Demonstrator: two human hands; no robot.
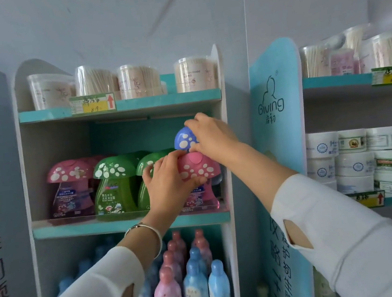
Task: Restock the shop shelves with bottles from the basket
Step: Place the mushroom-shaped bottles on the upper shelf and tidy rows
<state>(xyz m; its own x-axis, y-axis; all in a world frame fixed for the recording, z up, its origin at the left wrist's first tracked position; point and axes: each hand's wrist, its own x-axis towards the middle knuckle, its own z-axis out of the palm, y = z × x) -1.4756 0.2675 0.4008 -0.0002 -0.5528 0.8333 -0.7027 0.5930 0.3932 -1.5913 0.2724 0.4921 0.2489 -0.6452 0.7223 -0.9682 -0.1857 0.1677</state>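
Observation:
On the middle shelf (77,229) stands a row of mushroom-capped bottles: a pink one (68,187) at the left, then two green ones (113,182). At the right end my left hand (169,183) grips the spotted cap of a pink mushroom bottle (198,166), which stands on the shelf. Behind and above it my right hand (213,136) holds a blue-capped mushroom bottle (184,138) by its cap; the bottle's body is hidden. The basket is out of view.
Tubs of cotton swabs (194,74) line the top shelf. Pink and blue baby bottles (196,287) fill the lower shelf. A blue "Giving" divider panel (276,114) separates this unit from the right-hand shelves holding white jars (355,162).

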